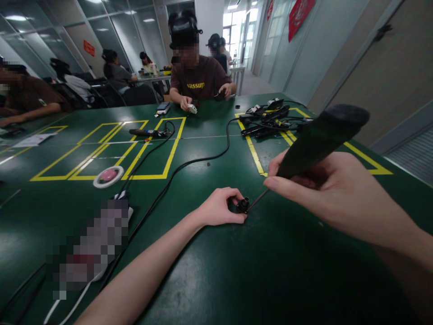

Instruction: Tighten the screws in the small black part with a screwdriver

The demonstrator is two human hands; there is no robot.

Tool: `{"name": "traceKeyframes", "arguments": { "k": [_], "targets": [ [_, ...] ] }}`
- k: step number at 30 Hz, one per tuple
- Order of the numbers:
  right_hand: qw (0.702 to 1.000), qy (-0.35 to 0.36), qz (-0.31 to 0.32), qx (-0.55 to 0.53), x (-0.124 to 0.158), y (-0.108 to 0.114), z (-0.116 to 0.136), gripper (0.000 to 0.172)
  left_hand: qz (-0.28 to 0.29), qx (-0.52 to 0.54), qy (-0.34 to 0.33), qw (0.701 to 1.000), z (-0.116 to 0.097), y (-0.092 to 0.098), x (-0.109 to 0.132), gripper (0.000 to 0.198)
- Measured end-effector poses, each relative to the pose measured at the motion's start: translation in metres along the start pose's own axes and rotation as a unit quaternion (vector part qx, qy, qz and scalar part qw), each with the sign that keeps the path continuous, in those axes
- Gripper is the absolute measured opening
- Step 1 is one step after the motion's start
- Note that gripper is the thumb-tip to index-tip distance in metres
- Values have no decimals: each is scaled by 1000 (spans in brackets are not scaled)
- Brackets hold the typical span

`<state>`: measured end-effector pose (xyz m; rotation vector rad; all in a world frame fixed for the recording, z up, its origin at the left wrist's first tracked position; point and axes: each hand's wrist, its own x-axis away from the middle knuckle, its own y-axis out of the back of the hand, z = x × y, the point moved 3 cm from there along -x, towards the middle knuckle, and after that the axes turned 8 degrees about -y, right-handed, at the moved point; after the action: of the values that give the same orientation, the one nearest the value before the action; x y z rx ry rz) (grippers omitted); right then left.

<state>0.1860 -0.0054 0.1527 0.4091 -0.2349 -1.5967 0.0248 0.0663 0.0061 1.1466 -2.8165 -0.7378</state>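
Note:
My left hand [221, 206] pinches a small black cylindrical part [242, 205] between thumb and fingers, low over the green table. Its stubby round end points up. In my right hand [338, 194] is a screwdriver [318, 140] with a thick dark handle, held at a slant with its butt toward the upper right. The thin metal shaft runs down to the left, and its tip meets the lower edge of the black part. Whether the tip sits in a screw is too small to tell.
Black cables [189, 161] cross the green table [203, 271] on my left. A pile of black corded tools [267, 119] lies at the back right. A white ring around something pink [108, 175] rests front left. Opposite, a person [199, 76] handles small parts.

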Motion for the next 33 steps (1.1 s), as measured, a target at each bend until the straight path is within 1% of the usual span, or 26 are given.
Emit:
{"name": "traceKeyframes", "arguments": {
  "k": [3, 7, 9, 14, 19, 24, 30, 33],
  "targets": [
    [1000, 0, 5, 8, 1, 0, -3, 26, 0, 2, -4, 1000, 0, 0, 0, 25],
    [996, 27, -41, 71, 1, 3, -7, 27, -2, -5, -1, 1000, 1, -1, 0, 27],
    [993, 45, -56, 91, 0, 4, -7, 25, -3, -5, -4, 1000, 1, -1, 0, 26],
    [992, 50, -45, 107, 0, 4, -5, 19, 0, -11, 5, 1000, 1, 0, 0, 26],
    [993, 46, -39, 100, 2, 4, -3, 16, 4, -14, 6, 1000, 2, 0, 0, 27],
    [994, 42, -32, 94, 1, 2, 1, 18, 2, -6, 1, 1000, 1, 0, 0, 27],
    [998, -3, -1, 67, 2, 2, -5, 22, 2, -7, 15, 1000, 0, -1, 0, 27],
    [998, -6, 8, 64, 3, 2, -6, 24, 3, -2, 18, 1000, 0, 0, 0, 26]
  ]
}}
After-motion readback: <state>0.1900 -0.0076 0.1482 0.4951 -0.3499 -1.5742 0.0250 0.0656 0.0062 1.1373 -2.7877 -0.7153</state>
